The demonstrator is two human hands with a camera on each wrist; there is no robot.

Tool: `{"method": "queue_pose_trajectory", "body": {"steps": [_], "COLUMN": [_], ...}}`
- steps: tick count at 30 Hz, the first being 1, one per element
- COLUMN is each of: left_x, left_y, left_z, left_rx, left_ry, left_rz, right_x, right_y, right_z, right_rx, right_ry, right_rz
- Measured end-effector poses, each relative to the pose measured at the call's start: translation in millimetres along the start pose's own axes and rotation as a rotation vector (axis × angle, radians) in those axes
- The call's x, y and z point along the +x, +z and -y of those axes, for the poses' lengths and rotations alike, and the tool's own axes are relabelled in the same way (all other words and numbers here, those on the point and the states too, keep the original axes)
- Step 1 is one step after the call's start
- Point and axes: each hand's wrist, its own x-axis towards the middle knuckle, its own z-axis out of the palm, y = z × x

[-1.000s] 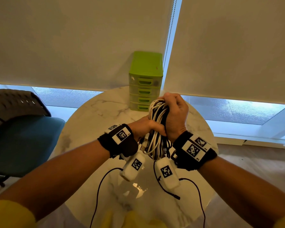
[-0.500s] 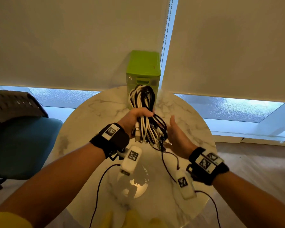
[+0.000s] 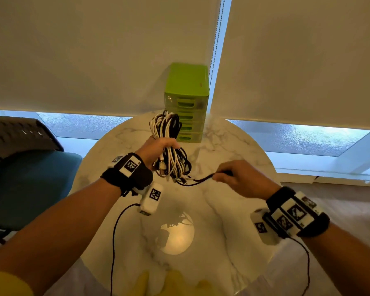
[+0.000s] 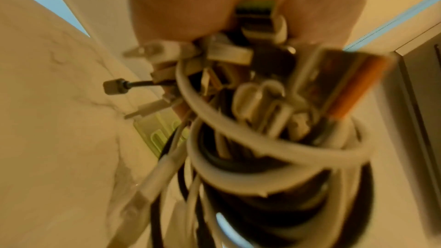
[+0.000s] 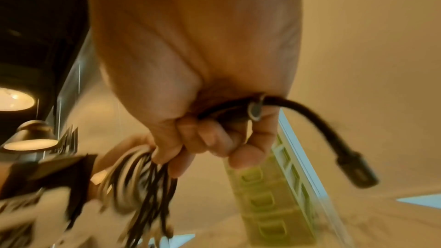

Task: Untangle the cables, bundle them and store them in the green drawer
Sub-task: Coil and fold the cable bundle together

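Observation:
A looped bundle of white and black cables (image 3: pixel 168 144) hangs above the round marble table (image 3: pixel 233 146), gripped at its middle by my left hand (image 3: pixel 158 149). In the left wrist view the bundle (image 4: pixel 274 139) fills the frame with several plugs sticking out. My right hand (image 3: pixel 233 176) is off to the right and pinches one black cable end (image 3: pixel 203 180) drawn out of the bundle. The right wrist view shows that black cable (image 5: pixel 317 125) curling past my fingers (image 5: pixel 248 156), its plug free. The green drawer unit (image 3: pixel 187 99) stands behind the bundle, its drawers closed.
A teal chair (image 3: pixel 26 178) with a dark mesh back stands left of the table. Roller blinds cover the windows behind the drawer unit, a bead chain (image 3: pixel 216 41) hanging between them. Black sensor leads trail from both wrists across the table's near part.
My right hand let go of the bundle, moved down and right, and now pinches a black cable end pulled sideways. The left hand alone holds the bundle, moved left.

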Motion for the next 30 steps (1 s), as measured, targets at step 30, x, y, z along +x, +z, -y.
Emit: {"method": "queue_pose_trajectory", "body": {"steps": [30], "left_x": [-15], "left_y": [48], "left_z": [35], "left_rx": [-0.079], "left_ry": [-0.071], "left_rz": [0.438], "right_x": [30], "right_y": [39], "right_z": [59], "right_rx": [0.967], "right_ry": [0.102], "right_rz": [-0.586]}}
